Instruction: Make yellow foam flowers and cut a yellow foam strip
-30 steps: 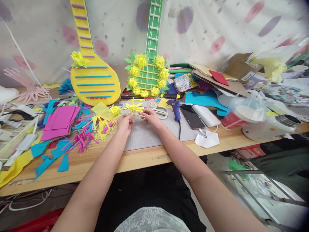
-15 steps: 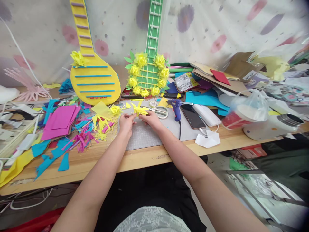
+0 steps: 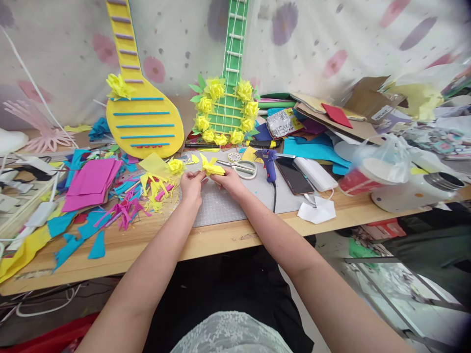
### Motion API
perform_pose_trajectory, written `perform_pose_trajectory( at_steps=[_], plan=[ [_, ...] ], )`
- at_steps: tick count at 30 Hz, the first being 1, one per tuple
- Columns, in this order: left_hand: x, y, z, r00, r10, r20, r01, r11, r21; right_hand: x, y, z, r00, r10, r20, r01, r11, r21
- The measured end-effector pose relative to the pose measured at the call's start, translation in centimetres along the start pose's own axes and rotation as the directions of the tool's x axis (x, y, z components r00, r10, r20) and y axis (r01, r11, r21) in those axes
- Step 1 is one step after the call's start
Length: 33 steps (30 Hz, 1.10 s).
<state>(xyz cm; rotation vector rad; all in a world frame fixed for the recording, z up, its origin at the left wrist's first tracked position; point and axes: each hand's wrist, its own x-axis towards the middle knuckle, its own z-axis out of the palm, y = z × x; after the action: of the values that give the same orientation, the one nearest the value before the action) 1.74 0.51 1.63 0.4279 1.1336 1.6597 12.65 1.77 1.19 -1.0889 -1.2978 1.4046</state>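
Between my hands, over the grey cutting mat (image 3: 221,208), is a yellow paper flower (image 3: 210,166) with pointed petals. My left hand (image 3: 192,185) pinches at its lower left side, fingertips together. My right hand (image 3: 231,181) is closed on the flower's base from the right. Just left of my hands lies a finished-looking yellow paper rose (image 3: 175,165), with a loose yellow petal (image 3: 195,159) near it. Scissors (image 3: 245,169) rest beyond my right hand, beside a purple glue gun (image 3: 269,164).
At the back stand a yellow guitar-shaped craft (image 3: 143,120) and a green one ringed with yellow flowers (image 3: 227,115). Magenta paper (image 3: 91,181) and coloured scraps cover the left. Rightward lie a phone (image 3: 294,176), a white power bank (image 3: 315,174) and a bagged cup (image 3: 371,171).
The yellow flower has turned slightly between my fingers, its petals now angled differently. Both hands stay in nearly the same place.
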Motion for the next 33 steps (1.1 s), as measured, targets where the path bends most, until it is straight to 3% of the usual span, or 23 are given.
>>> perform_pose_trajectory(
  at_steps=[16, 23, 29, 33],
  plan=[
    [-0.3, 0.1, 0.3, 0.995, 0.051, -0.082, -0.051, 0.999, -0.003, 0.1, 0.6, -0.1, 0.991, 0.104, 0.088, -0.099, 0.993, -0.062],
    [-0.4, 0.3, 0.4, 0.992, -0.017, -0.123, 0.019, 1.000, 0.012, -0.2, -0.2, 0.0, 0.984, 0.157, 0.087, -0.156, 0.988, -0.008],
    [-0.6, 1.0, 0.3, 0.994, -0.093, -0.049, 0.093, 0.996, -0.008, -0.3, -0.5, 0.1, 0.978, 0.207, 0.013, -0.207, 0.978, 0.025],
    [-0.6, 1.1, 0.3, 0.990, -0.099, -0.102, 0.100, 0.995, 0.002, -0.4, -0.7, 0.0, 0.975, 0.221, 0.028, -0.223, 0.974, 0.052]
  ],
)
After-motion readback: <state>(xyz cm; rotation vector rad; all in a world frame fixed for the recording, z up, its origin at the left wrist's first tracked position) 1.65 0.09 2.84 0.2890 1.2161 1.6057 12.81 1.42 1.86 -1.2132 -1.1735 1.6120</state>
